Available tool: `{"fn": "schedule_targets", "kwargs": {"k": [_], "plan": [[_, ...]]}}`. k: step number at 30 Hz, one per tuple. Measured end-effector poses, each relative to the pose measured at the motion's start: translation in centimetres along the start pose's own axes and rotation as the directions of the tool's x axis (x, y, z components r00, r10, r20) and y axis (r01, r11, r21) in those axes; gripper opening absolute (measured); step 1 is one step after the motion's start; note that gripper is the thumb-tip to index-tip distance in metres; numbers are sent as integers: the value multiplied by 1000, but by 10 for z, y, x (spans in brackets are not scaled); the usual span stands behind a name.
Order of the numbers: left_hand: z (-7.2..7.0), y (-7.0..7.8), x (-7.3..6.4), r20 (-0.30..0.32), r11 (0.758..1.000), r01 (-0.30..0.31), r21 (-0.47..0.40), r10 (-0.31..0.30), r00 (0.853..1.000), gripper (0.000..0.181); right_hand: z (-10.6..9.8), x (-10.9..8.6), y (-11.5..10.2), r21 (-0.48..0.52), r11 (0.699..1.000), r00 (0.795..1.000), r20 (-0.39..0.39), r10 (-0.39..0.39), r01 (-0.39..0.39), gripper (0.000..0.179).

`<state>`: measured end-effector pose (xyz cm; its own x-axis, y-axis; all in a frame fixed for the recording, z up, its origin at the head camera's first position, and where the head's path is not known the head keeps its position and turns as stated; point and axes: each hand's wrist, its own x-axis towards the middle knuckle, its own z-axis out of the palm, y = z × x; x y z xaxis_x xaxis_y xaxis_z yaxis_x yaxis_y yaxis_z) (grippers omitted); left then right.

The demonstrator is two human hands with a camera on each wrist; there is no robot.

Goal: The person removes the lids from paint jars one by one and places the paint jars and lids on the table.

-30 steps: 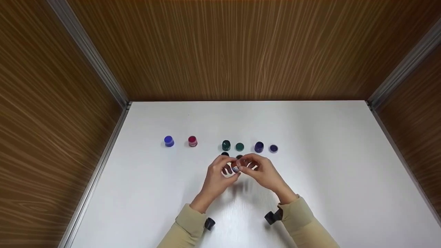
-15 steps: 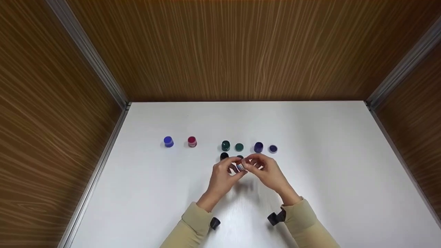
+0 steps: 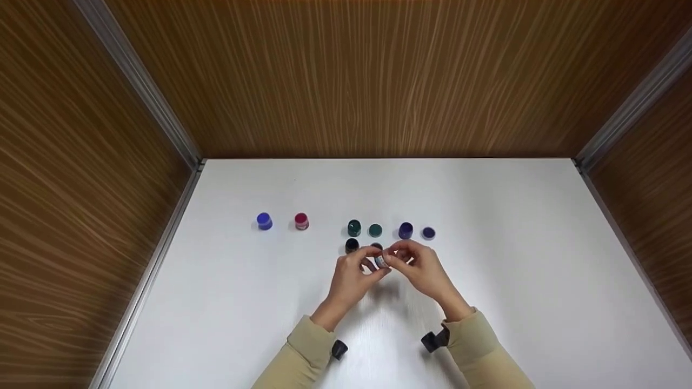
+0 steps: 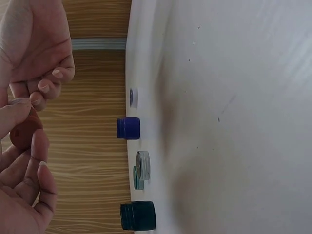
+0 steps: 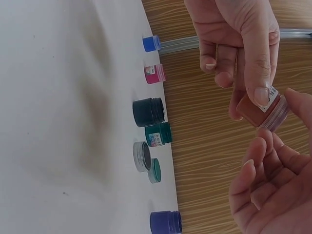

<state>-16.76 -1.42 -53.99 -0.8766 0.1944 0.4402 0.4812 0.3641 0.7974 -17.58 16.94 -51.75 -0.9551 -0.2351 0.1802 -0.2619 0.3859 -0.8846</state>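
Note:
A small paint jar point(image 5: 253, 111) of reddish-brown paint, with a white label, is held up between both hands above the white table point(image 3: 216, 313). My left hand point(image 3: 348, 278) grips the jar's body between thumb and fingers. Thumb and fingertips of my right hand point(image 3: 424, 273) pinch its clear ridged lid point(image 5: 277, 116), which sits on the jar's end. In the left wrist view the jar's brown base shows. Just beyond the hands stand an uncapped blackish jar point(image 3: 352, 245) and its lid point(image 5: 142, 156), the latter partly hidden in the head view.
Behind these stand an open green jar point(image 3: 354, 228) with a green lid point(image 3: 375, 230) beside it, and an open purple jar point(image 3: 405, 230) with its lid point(image 3: 428, 233). Farther left are a blue jar point(image 3: 264, 221) and a pinkish-red jar point(image 3: 301, 221). Wood-grain panels point(image 3: 346, 81) enclose the table.
Both hands and the jar have shifted slightly to the right, and the jar has turned so its white label faces up more. The blackish jar shows more fully now.

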Motion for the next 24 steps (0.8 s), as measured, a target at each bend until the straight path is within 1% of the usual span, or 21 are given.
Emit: {"fn": "schedule_targets", "kwargs": {"k": [4, 6, 13, 18, 20, 23, 24], "plan": [[0, -2, 1, -9, 1000, -16, 10, 16, 1000, 26, 0, 0, -1, -27, 999, 1000, 1, -22, 22, 19], [0, -2, 1, -8, 1000, -15, 15, 15, 1000, 27, 1, 0, -1, -44, 998, 999, 1, -34, 34, 18], [-2, 2, 0, 4, 1000, 18, 26, -18, 1000, 29, 2, -3, -5, -154, 983, 994, -10, -107, 104, 17], [-5, 7, 0, 11, 999, 37, 14, -37, 999, 30, 3, -4, -5, -163, 978, 991, -9, -136, 133, 18], [-7, 8, 1, 19, 999, 30, 32, -31, 999, 30, 3, -4, -5, -159, 977, 989, -6, -145, 142, 18], [-9, 9, 2, 26, 996, -13, 90, 11, 1000, 29, 3, -4, -7, -151, 975, 987, -2, -162, 160, 17], [-9, 9, 3, 26, 993, -36, 112, 33, 999, 29, 3, -3, -7, -148, 975, 986, 0, -167, 166, 16]]}}
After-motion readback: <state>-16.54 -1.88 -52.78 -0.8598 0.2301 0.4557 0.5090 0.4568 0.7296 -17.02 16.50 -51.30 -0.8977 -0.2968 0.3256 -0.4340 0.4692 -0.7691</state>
